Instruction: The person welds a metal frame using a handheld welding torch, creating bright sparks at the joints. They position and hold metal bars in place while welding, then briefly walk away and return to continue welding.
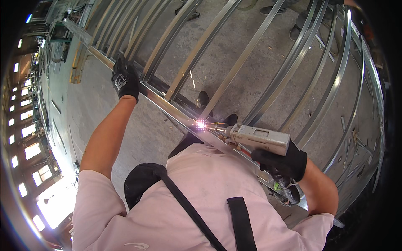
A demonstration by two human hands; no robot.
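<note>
My right hand, in a black glove, grips a grey handheld welding gun. Its nozzle points left at a long metal rail, where a bright pinkish arc glows and sparks fly. The arc sits close to where the lower end of a metal crossbar meets the rail. My left hand, also in a black glove, which bears writing, is closed around the same rail farther up and left, near the ends of other crossbars. The glove partly hides the rail there.
Several parallel metal bars span the frame over a concrete floor. Another person's shoes stand beyond them at the top right. Loose metal strips lie on the floor at the right. A yellowish beam lies at the upper left.
</note>
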